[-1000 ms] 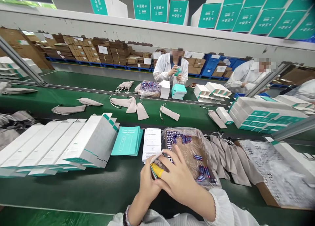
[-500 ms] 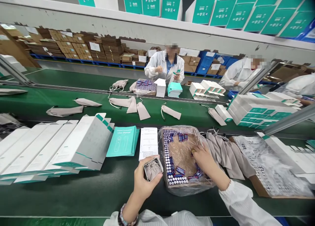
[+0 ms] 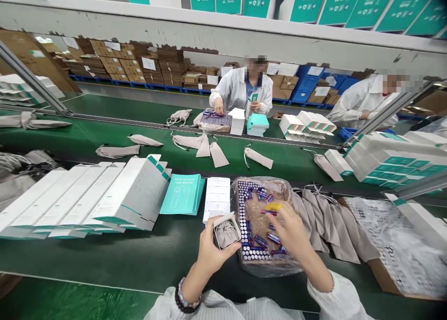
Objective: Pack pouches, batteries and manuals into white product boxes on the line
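Observation:
My left hand (image 3: 212, 254) is wrapped around a small white box (image 3: 222, 219), its open top facing me. A grey drawstring pouch (image 3: 226, 235) fills the box. My right hand (image 3: 290, 230) is above a plastic-lined carton (image 3: 254, 214) of batteries, pinching a blue and red battery (image 3: 268, 212) at its fingertips. Something yellow covers a finger of this hand. Standing batteries line the carton's left and front sides, and several loose ones lie inside. The carton's right part is hidden behind my right hand.
Left of the carton are a leaflet (image 3: 216, 198), teal user manuals (image 3: 180, 194) and a row of white boxes (image 3: 115, 194). Grey pouches (image 3: 326, 220) and a film-covered carton (image 3: 401, 245) lie on the right. Across the belt, a co-worker (image 3: 239, 87) reaches into another battery tray.
My right hand has lifted from the carton's right side and moved toward its middle, with a battery in its fingers. Loose batteries have shifted. The view has swung slightly left.

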Available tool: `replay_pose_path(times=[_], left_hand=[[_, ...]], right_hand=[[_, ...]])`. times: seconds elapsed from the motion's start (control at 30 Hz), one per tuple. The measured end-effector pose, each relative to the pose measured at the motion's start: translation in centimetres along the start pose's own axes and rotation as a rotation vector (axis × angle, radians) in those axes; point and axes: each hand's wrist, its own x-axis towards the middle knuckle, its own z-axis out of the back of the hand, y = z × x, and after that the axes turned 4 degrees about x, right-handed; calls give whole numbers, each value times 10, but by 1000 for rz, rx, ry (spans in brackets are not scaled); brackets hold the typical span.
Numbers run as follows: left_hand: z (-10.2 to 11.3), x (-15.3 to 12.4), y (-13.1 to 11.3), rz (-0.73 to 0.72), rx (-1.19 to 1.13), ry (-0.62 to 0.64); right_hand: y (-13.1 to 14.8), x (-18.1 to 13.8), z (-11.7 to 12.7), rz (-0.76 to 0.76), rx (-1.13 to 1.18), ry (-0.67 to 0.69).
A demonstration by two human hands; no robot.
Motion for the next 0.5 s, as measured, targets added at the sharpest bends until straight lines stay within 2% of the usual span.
replay_pose_path(times=[0.1,0.2,0.37,0.5], left_hand=[[-1,0,-1,-2,-7,-5],[-2,0,-2,-5,-16,-10],[-3,-2,1,-10,3,-21],[-3,-6,10,-55,-25,-79]], right_hand=[[33,-4,-13,94,303,-13],[47,-8,-39,199,293,-73],[26,-7,-67,91,156,-64],[0,-9,-69,54,63,90]])
